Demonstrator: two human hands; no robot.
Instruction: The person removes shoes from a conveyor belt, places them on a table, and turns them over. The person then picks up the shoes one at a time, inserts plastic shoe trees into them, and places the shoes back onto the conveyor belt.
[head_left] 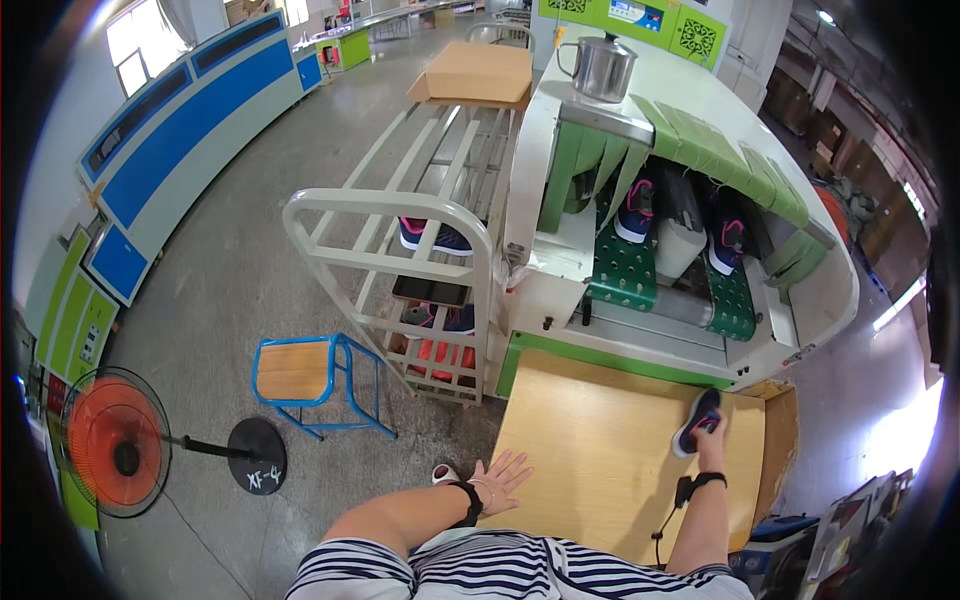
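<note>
My right hand (712,432) grips a dark sneaker (698,415) with a pale sole, over the right part of the wooden tabletop (600,440). Fingers spread, my left hand (503,484) is at the table's left edge and holds nothing. Beyond the table is a white machine with two green perforated conveyor belts (622,278). One dark sneaker with pink trim (635,212) stands on the left belt, and another sneaker (726,245) on the right belt. Green cloth strips (715,160) hang over the machine's opening.
Left of the machine, a metal rack (390,205) carries shoes, a phone (430,291) and a cardboard box (475,72). A steel mug (603,68) sits atop the machine. On the floor at left are a blue-framed stool (295,372) and a fan (118,445) with a trailing cord.
</note>
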